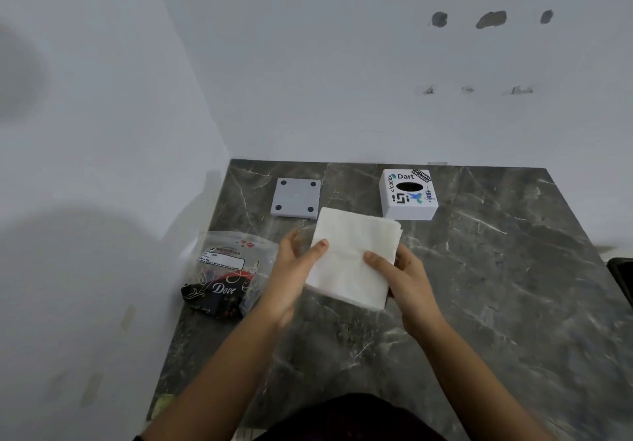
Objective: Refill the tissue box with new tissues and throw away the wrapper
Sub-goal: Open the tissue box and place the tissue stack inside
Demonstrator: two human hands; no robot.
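A thick white stack of tissues [354, 255] is held above the dark marble table [496, 286] between both hands. My left hand [291, 269] grips its left edge with the thumb on top. My right hand [400, 276] holds the right edge, thumb across the top. The white tissue box [408, 194], covered in stickers and with an oval slot on top, stands at the back right. Its grey base plate [296, 197] with dark feet lies apart at the back left. The plastic wrapper [227, 276], clear and black with "Dove" print, lies crumpled at the table's left edge.
White walls meet in a corner behind and left of the table. A dark object [621, 276] pokes in at the right edge. My dark clothing [352, 420] shows at the bottom.
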